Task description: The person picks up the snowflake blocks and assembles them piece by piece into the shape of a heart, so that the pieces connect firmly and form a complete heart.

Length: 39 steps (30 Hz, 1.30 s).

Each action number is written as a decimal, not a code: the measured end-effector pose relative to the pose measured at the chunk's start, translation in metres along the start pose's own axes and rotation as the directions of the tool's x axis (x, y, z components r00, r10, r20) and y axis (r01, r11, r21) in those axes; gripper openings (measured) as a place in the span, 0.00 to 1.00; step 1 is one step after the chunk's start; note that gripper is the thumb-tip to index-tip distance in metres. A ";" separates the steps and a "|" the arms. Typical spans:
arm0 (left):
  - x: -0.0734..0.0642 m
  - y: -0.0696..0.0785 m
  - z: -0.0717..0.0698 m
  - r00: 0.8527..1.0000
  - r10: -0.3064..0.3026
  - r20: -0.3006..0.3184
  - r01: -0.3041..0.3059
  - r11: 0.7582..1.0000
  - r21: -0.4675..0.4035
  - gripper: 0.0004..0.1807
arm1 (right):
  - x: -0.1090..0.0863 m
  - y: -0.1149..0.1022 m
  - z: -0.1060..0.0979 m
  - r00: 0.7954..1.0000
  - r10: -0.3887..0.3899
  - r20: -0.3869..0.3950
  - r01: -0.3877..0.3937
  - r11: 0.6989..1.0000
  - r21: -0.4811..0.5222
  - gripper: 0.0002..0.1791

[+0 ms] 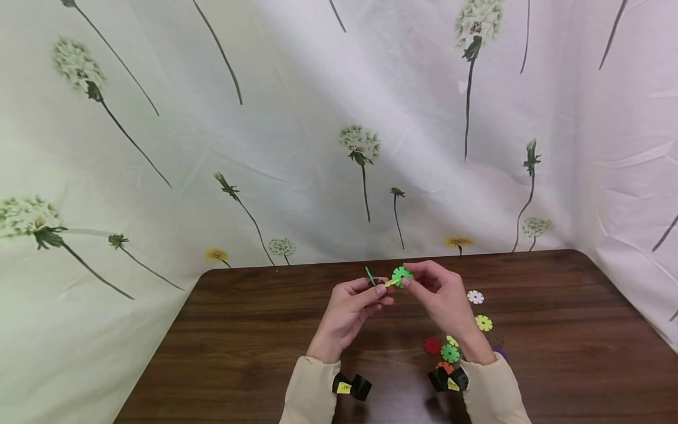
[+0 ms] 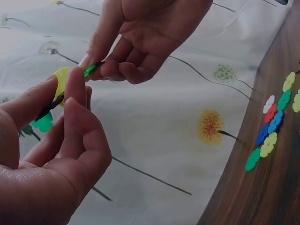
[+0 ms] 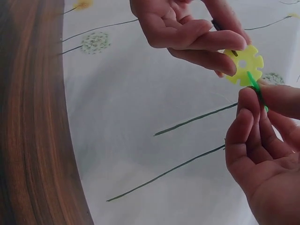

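Note:
In the head view both hands are raised above the far part of the table, working on snowflake-shaped plastic building discs. My left hand (image 1: 346, 311) pinches a small joined group between thumb and fingers: a black disc (image 2: 49, 107), a darker green disc (image 2: 43, 123) and a yellow disc (image 3: 253, 61). A bright green disc (image 1: 401, 273) is pinched by my right hand (image 1: 442, 297). Its edge meets the rim of the yellow disc in the right wrist view; whether the notches interlock I cannot tell. Fingers partly cover the black disc.
Loose discs lie on the brown wooden table (image 1: 238, 330) near the right forearm, among them a white disc (image 1: 475, 297), a yellow one (image 1: 484, 323), a red one (image 1: 432, 345) and a green one (image 1: 449, 353). A flower-printed cloth (image 1: 296, 176) hangs behind the table.

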<state>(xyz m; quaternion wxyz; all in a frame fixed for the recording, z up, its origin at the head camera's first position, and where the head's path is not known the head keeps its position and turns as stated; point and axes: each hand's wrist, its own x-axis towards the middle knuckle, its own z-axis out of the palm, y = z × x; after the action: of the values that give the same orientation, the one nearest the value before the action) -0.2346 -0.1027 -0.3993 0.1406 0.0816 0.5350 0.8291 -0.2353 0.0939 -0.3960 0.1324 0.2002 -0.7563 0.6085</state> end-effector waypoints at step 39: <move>0.002 -0.001 -0.003 0.996 -0.076 -0.044 0.083 0.979 0.187 0.10 | 0.002 0.007 -0.004 0.999 -0.003 0.038 0.004 1.000 -0.028 0.13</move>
<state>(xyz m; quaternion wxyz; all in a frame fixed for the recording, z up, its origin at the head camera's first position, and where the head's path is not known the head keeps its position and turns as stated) -0.2373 -0.1047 -0.4017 0.1557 0.0580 0.6166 0.7696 -0.2407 0.0989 -0.4007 0.1219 0.2110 -0.7670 0.5936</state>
